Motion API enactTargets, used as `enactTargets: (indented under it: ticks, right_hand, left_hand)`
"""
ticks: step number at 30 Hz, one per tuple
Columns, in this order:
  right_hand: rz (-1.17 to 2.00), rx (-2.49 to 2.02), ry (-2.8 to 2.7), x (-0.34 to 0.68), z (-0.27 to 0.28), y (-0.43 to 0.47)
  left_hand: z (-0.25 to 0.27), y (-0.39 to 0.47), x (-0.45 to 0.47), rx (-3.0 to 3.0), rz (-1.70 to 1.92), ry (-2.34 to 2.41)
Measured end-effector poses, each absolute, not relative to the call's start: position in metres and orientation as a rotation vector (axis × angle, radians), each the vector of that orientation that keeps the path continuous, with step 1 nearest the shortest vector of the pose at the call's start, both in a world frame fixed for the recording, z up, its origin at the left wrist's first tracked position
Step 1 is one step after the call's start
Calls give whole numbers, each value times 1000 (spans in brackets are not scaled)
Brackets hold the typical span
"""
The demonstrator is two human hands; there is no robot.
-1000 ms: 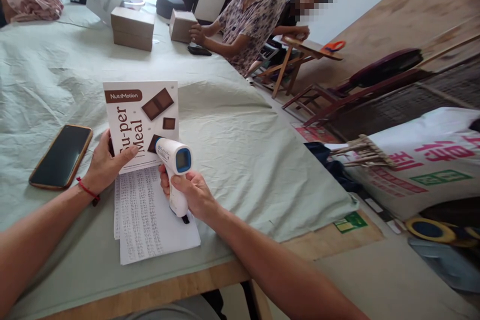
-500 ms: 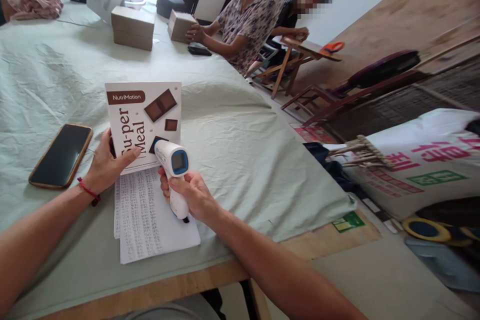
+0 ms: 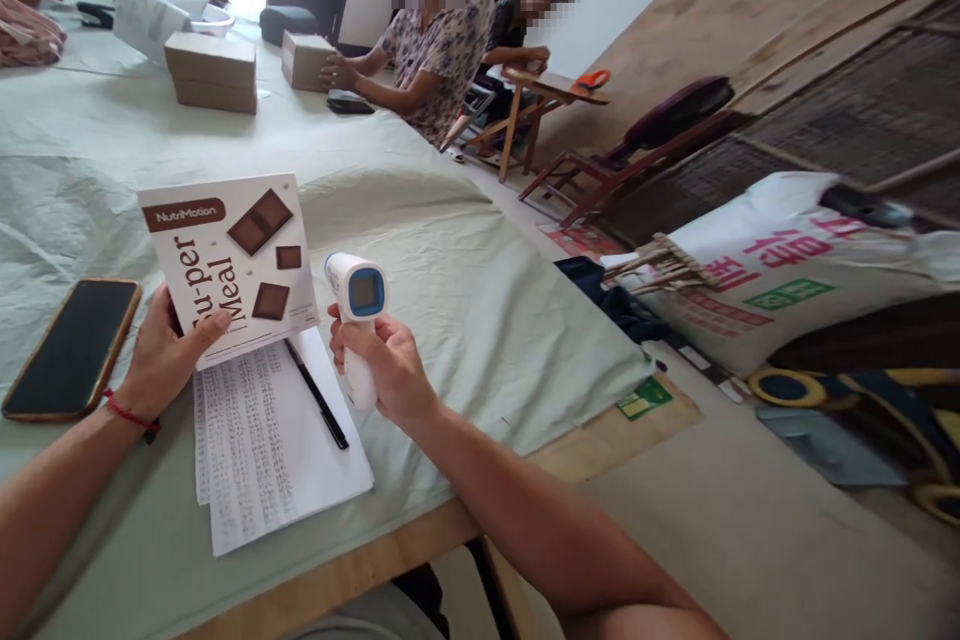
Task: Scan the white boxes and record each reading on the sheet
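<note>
My left hand (image 3: 166, 345) is closed on the lower left edge of a white and brown NutriMotion box (image 3: 251, 250), with chocolate squares printed on its front. It is held up and slightly tilted, facing me. To its right, my right hand (image 3: 390, 365) grips the handle of a white infrared thermometer (image 3: 358, 330) with a blue-rimmed screen. The thermometer stands apart from the box. Beneath both lie sheets of handwritten paper (image 3: 255, 460), and a black pen (image 3: 319, 395) rests across them. A smartphone (image 3: 71, 348) in a brown case lies left of my left hand.
Cardboard boxes (image 3: 211, 85) stand at the far side of the cloth-covered table (image 3: 420, 220). A seated person (image 3: 442, 50) there holds another box (image 3: 304, 60). Right of the table are a folding chair (image 3: 630, 150), a white sack (image 3: 772, 260) and a bundle of sticks (image 3: 660, 265).
My right hand has drawn the thermometer away from the front of the box, uncovering the pen and a printed chocolate square. The view has turned right, so everything sits further left.
</note>
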State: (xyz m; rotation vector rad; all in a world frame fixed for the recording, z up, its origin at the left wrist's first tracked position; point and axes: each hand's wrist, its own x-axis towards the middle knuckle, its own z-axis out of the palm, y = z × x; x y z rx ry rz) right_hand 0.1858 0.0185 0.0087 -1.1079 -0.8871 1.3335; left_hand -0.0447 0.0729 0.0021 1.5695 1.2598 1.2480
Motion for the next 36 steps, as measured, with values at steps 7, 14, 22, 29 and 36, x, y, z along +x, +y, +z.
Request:
enactTargets:
  ticks: [7, 14, 22, 29, 36]
  right_hand:
    - [1373, -1068, -865, 189, 12, 17]
    - [1370, -1066, -923, 193, 14, 19]
    - [801, -1654, -1678, 222, 21, 30]
    - [449, -2040, -2126, 212, 12, 26]
    - [-55, -1831, -2159, 212, 3, 16]
  left_hand:
    - [11, 73, -43, 1590, 1219, 1301]
    - [18, 71, -39, 1473, 1229, 1378]
    - [-1, 76, -47, 1411, 1457, 1363]
    - [-14, 94, -62, 1455, 1660, 1326]
    - [-21, 104, -65, 1607, 1600, 1212]
